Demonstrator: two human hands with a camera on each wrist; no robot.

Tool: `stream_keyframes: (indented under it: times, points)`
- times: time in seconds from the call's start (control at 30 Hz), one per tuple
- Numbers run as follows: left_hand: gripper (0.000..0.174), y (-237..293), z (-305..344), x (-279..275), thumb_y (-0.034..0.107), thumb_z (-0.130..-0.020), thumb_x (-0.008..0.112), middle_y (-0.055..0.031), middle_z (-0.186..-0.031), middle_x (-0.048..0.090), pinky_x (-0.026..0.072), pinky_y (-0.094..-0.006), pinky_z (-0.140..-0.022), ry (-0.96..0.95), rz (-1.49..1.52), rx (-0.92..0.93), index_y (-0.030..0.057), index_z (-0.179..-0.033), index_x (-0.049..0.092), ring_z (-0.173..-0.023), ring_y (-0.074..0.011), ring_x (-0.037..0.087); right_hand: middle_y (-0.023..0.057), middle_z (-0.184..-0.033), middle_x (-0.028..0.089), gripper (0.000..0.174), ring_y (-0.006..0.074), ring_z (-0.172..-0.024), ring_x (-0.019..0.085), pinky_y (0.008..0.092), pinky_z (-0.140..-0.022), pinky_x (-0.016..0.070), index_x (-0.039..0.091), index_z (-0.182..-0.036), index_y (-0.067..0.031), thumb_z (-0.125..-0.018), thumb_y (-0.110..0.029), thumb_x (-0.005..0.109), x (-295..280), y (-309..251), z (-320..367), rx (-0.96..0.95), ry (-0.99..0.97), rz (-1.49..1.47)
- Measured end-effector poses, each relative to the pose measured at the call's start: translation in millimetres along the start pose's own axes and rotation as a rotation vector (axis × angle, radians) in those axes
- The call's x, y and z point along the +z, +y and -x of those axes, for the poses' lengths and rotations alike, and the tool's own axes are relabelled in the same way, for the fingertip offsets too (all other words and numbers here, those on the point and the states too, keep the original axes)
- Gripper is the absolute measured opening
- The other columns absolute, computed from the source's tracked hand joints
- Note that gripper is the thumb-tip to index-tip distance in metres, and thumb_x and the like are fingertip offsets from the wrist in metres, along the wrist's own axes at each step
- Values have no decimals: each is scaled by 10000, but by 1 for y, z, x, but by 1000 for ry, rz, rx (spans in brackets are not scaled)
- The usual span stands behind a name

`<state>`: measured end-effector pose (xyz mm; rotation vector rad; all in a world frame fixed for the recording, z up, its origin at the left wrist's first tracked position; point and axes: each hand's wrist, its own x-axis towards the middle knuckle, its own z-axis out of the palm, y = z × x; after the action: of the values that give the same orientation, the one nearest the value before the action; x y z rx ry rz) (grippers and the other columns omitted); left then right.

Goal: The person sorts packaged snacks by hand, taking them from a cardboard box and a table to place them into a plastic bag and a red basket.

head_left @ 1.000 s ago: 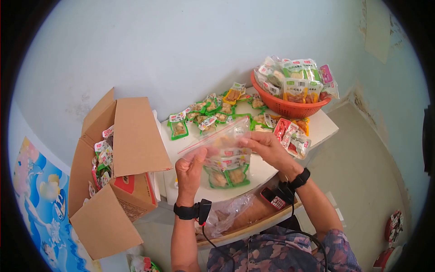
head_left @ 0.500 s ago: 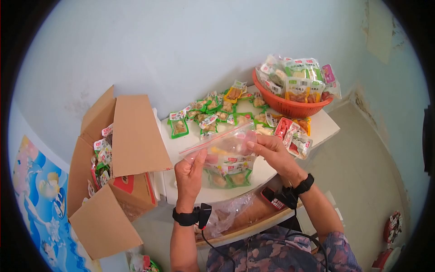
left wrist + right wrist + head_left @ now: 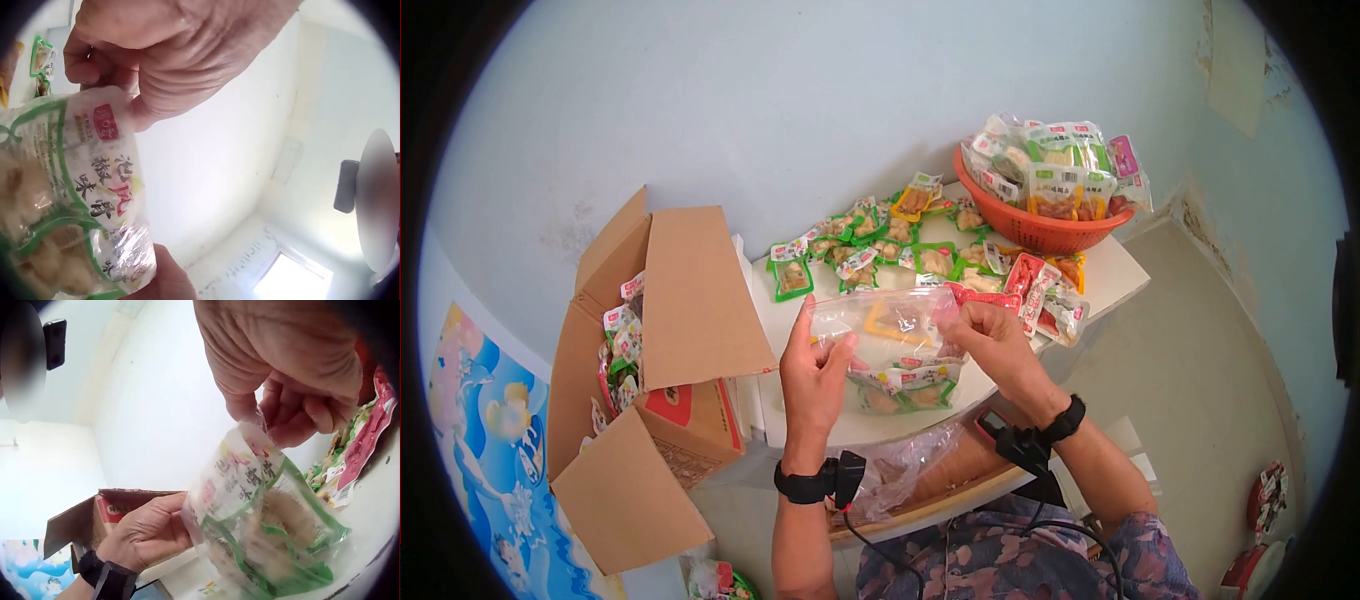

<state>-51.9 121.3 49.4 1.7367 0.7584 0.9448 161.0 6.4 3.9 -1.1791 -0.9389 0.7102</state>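
Note:
A clear zip-seal plastic bag (image 3: 880, 318) hangs upright between my two hands over the white table. Green-edged snack packets (image 3: 910, 388) with pale pieces inside sit in its lower part; their printed labels (image 3: 109, 181) show large in the left wrist view. At the bag's left edge, my left hand (image 3: 812, 388) holds the plastic, its thumb and index finger spread apart along it. My right hand (image 3: 1005, 350) pinches the upper right corner between thumb and curled fingers. From the right wrist, the right hand (image 3: 287, 356) appears above the packets, the left hand (image 3: 147, 531) across from it.
More green-edged packets (image 3: 793, 278) lie along the back of the white table (image 3: 800, 425). An orange basket (image 3: 1040, 232) piled with packets stands at back right, red packets (image 3: 1028, 285) before it. An open cardboard box (image 3: 710, 300) with packets is on the left. Crumpled plastic (image 3: 900, 462) lies below the tabletop.
The bag's top edge has gone from slanting up to the right to nearly level. My left index finger has straightened upward, away from the thumb. The right hand has lowered slightly.

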Motion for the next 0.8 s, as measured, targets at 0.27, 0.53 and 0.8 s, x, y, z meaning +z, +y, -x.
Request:
stream_keyframes:
  times: [0.27,0.53,0.8]
  points:
    - [571,-16,-6,-6,124,-963,698,-32,-809,701,453,-211,-622,-32,-40,13,19,-1491,509,-724,-72,646,7,-766,644,116,70,-676,622,236,-591,493,651,-1029,-20,-934,-61,704,6,-17,11,110,47,-2]
    - [273,-28,-4,-16,248,-971,732,3,-882,692,481,-261,-733,-116,-63,-58,4,-1092,759,-846,-89,641,13,-822,634,224,106,-810,610,288,-720,489,719,-1116,-19,-985,-197,677,-2,-6,16,-9,-87,239]
    - [477,-32,5,-27,261,-777,896,-122,-1440,561,467,-341,-1046,-204,-424,297,28,-1163,741,-1303,-203,538,177,-1384,584,566,307,-1284,540,414,-1027,476,691,-1225,-44,-791,-360,871,-7,-16,34,-430,-163,888]
